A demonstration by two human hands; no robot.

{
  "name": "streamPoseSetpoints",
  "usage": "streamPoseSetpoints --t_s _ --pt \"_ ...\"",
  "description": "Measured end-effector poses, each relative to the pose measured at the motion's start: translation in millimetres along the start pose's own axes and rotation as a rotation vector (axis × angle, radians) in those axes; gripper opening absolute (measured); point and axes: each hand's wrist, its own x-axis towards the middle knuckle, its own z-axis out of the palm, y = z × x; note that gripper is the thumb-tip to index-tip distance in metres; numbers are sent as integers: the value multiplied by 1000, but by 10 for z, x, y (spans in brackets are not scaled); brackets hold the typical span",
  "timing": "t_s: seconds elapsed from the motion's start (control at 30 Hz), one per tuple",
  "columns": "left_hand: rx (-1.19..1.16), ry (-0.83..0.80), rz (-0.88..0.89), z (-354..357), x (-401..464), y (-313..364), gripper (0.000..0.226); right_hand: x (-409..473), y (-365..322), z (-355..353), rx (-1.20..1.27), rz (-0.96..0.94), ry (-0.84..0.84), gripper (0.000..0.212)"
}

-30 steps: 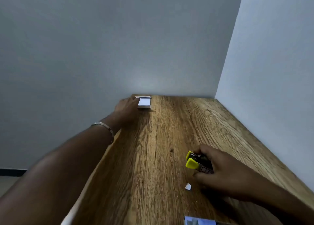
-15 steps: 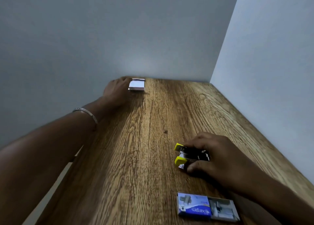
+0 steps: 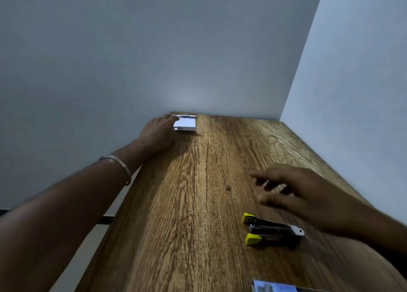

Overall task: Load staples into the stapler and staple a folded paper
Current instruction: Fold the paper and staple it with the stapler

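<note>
A person's left hand reaches to the far end of a wood-grain counter, at about 12 o'clock in the head view, where a small folded white paper lies flat close to the grey back wall. The fingers of that hand touch the paper's left edge and top left corner; whether they are pinching it or only resting against it cannot be told from this angle. A silver bangle circles the left wrist, and the forearm stretches in from 8 o'clock, along the counter's left edge.

At about 4 o'clock, the right hand hovers above the counter with its fingers spread apart and holding nothing, slightly blurred. Just nearer the camera than that hand, at about 5 o'clock, a black stapler with yellow tips lies on the counter, apart from the hand. Its two arms are splayed, the yellow ends pointing toward 9 o'clock and the metal hinge end toward 3 o'clock.

At the bottom edge of the frame, near 5 o'clock, the top of a blue-and-white staple box shows, cut off by the border. A second pale wall runs along the counter's right side and meets the back wall in a corner at about 1 o'clock.
</note>
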Motion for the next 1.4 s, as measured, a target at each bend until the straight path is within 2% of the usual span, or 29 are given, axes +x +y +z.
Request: streamPoseSetpoints --t_s 0.1,0.33,0.5,0.67,0.8,0.9,1.17,1.4 --pt "6 -25 -3 9 27 -33 53 657 -7 -53 -127 -10 56 53" --pt "54 -57 24 107 100 -86 50 2170 131 344 -325 48 86 58" --pt "82 -33 50 166 168 -152 48 2747 186 573 -287 53 167 50" --pt "101 6 32 252 238 -182 41 3066 261 780 -370 68 140 49" --pt "144 72 43 339 264 -180 33 3116 353 899 -375 76 213 30" --pt "194 106 41 340 243 -156 17 3087 360 956 -382 79 266 21" --pt "157 11 57 109 -158 4 15 2607 299 953 -390 10 195 21" --pt "203 101 178 -436 -1020 373 16 1568 -64 778 -519 -175 223 23"
